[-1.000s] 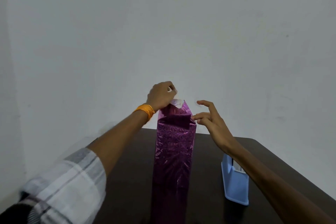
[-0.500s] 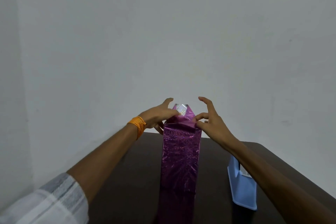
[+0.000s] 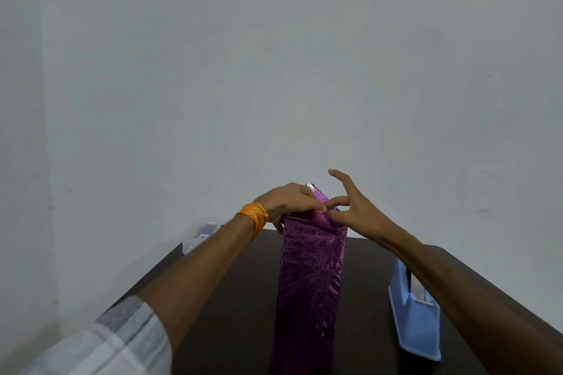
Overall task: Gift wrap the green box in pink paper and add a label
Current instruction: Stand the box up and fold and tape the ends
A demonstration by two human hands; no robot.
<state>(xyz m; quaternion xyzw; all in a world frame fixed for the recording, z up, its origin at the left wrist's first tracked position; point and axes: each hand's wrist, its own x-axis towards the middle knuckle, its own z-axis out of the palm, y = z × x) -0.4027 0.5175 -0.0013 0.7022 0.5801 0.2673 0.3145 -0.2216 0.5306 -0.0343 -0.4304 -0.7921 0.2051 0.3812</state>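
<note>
So compared with half a second back, the left hand [image 3: 288, 202] has slid up and over the top of the box [image 3: 312, 268]. Before, it sat off to the left with the fingers only reaching for the flap [image 3: 316, 192]. Now its fingers curl over the folded paper [image 3: 310, 298] and clamp it down, with a couple of fingertips poking out lower on the box's left side. The silvery underside of the flap we saw earlier is almost all tucked away, with just a sliver at the tip. The right hand [image 3: 355, 211] is in about the same spot, but its thumb and index finger now pinch the paper fold right where they meet the left fingertips. Its other fingers fan upward. The box hasn't moved: it stands upright near the middle of the table [image 3: 231, 298], covered in pink on every side we can see. Our view has swung a bit left, so a pale container [image 3: 201, 233] now shows at the far left corner, behind the left forearm. For edges, the far edge of the table runs just behind the hands, and the right edge slants away past the blue tape dispenser [image 3: 416, 316]. That one stands apart from the box, under the right forearm. A strip of dark tabletop shows between them, and a wider stretch between the box and the left arm.
</note>
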